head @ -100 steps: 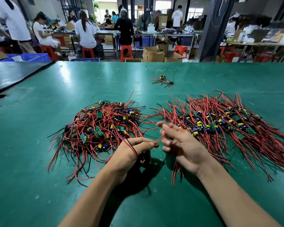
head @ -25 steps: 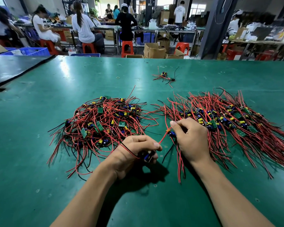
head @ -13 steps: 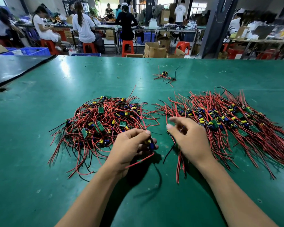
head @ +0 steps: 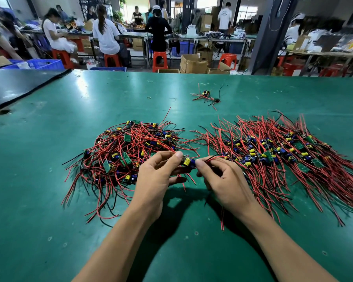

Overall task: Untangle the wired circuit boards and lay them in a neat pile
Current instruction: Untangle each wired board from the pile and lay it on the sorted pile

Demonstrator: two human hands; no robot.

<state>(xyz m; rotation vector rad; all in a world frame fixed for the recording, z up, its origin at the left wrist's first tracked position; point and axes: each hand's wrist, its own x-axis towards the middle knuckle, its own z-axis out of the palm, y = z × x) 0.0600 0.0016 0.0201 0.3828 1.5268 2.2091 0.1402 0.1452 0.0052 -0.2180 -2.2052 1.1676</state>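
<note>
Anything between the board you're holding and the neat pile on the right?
No separate thing. The board, pinched by the left hand and right hand, is just left of the neat pile; only the right hand itself lies between. Whether its wires snag the tangled heap is unclear.

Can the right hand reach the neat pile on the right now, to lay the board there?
Probably yes. The neat pile lies close beside the right hand, with nothing over it; that hand only pinches the held board.
</note>
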